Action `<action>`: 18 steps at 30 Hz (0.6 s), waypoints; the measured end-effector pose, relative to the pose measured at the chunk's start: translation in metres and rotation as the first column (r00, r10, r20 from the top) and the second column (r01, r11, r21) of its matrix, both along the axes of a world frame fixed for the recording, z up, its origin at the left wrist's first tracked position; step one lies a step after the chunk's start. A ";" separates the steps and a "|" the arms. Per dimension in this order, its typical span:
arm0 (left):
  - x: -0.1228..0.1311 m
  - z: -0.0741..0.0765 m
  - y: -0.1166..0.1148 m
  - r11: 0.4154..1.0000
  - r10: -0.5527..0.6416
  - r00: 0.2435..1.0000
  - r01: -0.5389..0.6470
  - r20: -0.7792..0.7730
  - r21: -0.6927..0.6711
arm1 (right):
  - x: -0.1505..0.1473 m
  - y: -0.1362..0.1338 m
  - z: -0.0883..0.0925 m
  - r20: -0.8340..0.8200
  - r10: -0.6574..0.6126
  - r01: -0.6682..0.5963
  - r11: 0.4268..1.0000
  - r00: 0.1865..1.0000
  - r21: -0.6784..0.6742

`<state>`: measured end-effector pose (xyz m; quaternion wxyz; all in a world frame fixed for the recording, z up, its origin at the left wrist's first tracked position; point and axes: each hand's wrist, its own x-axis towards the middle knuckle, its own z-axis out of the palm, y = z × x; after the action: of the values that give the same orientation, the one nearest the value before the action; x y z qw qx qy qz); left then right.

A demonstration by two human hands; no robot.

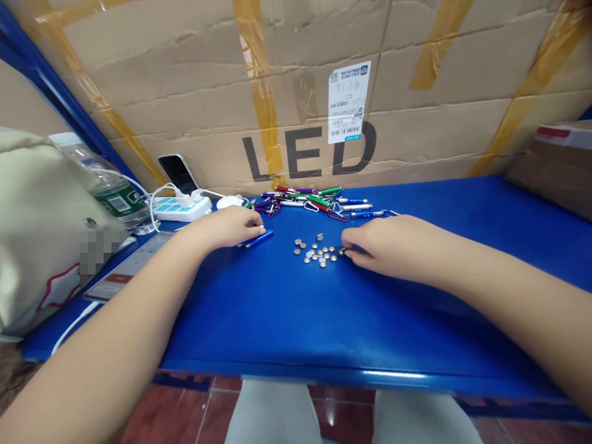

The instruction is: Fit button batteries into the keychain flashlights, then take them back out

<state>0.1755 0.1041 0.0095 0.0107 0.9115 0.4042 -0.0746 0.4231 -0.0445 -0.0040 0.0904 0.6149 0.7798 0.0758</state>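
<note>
My left hand (235, 224) is curled, its fingertips pressed on a slim blue metal tube (261, 238) that lies on the blue tabletop. Part of that tube, and a second dark end beside it, are hidden under the fingers. To the right, my right hand (377, 243) has thumb and forefinger closed on a small button cell (341, 251) at the edge of a loose cluster. Several more silvery button cells (325, 250) are spread flat between the two hands. Behind them sits a pile of coloured keychain penlights (319, 200) with carabiner clips.
A large cardboard box (194, 123) stands along the back. On the left are a power strip (185, 209) with white cables, a phone (178, 172), a plastic bottle (118, 191), a tablet (132, 265) and a canvas bag (41, 228). Another box (555, 166) sits at far right.
</note>
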 end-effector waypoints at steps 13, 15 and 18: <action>-0.012 -0.003 0.018 0.963 0.096 0.959 -0.158 0.268 0.220 | 0.002 0.002 -0.003 -0.046 0.016 -0.017 1.000 0.999 -0.021; -0.015 -0.008 0.027 0.950 0.095 0.946 -0.179 0.311 0.254 | 0.003 0.003 -0.004 -0.054 0.018 -0.020 1.000 0.998 -0.023; -0.017 -0.017 0.038 0.942 0.098 0.942 -0.192 0.322 0.275 | 0.004 0.003 -0.005 -0.066 0.029 -0.030 0.999 0.997 -0.014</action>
<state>0.1582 0.1420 -0.0071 -0.0616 0.8702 0.4712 0.1301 0.4268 -0.0416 -0.0092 0.0678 0.6049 0.7918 0.0510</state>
